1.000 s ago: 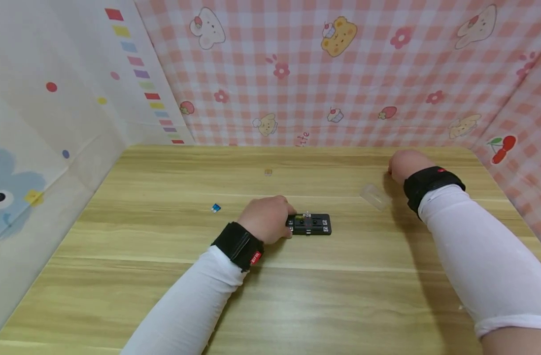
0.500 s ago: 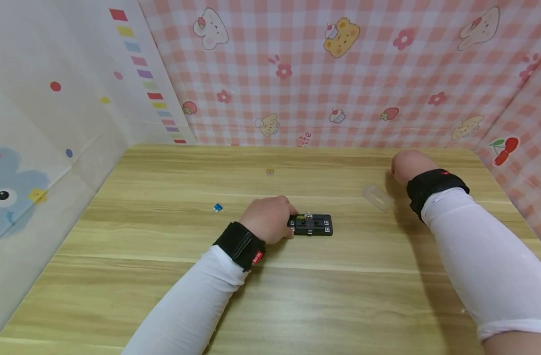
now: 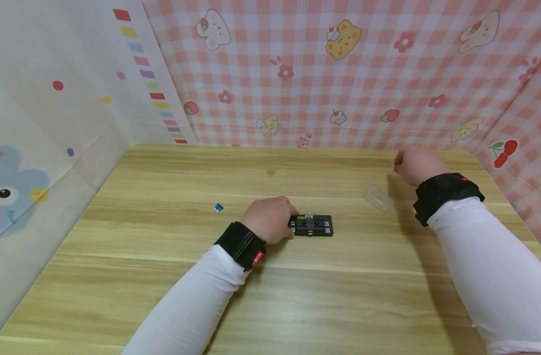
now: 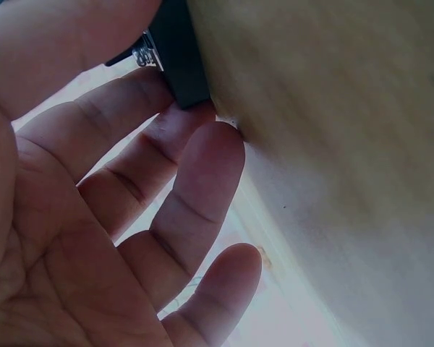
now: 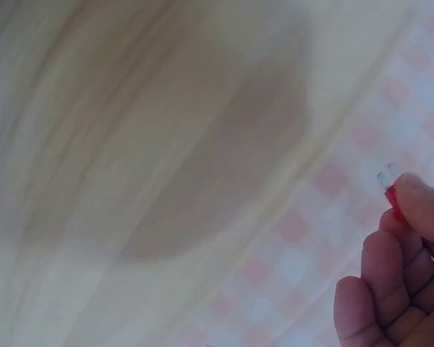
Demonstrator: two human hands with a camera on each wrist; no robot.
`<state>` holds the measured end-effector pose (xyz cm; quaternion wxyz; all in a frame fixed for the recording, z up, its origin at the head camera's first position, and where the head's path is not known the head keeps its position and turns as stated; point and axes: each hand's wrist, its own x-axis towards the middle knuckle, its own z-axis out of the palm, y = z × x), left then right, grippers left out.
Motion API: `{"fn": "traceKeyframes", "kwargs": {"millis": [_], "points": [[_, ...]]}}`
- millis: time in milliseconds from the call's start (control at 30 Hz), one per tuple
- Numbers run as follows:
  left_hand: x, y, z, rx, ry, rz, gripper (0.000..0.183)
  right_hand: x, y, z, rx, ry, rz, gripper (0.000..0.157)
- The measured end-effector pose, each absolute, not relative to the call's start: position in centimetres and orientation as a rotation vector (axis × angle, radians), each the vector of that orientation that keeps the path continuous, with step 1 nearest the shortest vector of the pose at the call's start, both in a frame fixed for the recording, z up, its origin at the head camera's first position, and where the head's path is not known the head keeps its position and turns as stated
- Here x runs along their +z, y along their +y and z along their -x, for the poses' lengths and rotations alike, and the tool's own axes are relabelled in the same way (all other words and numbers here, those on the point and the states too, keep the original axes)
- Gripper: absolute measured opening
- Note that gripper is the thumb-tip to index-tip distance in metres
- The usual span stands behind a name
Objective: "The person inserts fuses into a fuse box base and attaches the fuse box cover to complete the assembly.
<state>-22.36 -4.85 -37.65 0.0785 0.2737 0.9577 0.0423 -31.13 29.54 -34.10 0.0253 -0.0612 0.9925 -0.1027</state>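
Observation:
My left hand grips the left end of a black fuse block lying on the table, thumb and fingers on opposite long sides. In the left wrist view the block's dark edge and a metal screw terminal show between thumb and fingertips. At the far right of the table, my right hand pinches a red blade fuse between thumb and index finger. Its two metal prongs point away from the fingertips, and the head view hides it. A clear plastic cover lies between the block and my right hand.
On the wooden table, a small blue blade fuse lies left of my left hand. Farther back is a small tan fuse-like piece. A pink checked cloth rises behind the table, and patterned white sheeting stands on the left.
My right hand has risen slightly and shifted to the right, its wrist turning so that the fingertips show more. The left hand and the fuse block stay put.

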Motion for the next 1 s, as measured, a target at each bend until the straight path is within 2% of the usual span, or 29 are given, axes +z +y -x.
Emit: {"fn": "traceKeyframes", "kwargs": {"millis": [267,533,1000], "points": [[-37.6,-4.8,22.4,0.132,2.863,-0.805,0.05,-32.6,27.4,29.3,-0.427,3.17,0.161,0.016],[-37.7,-4.8,22.5,0.133,2.866,-0.803,0.05,-31.4,24.6,27.7,-0.411,3.237,0.298,0.018],[-37.6,-4.7,22.4,0.131,2.857,-0.797,0.05,-31.5,21.7,25.8,-0.509,3.201,0.435,0.014]]}}
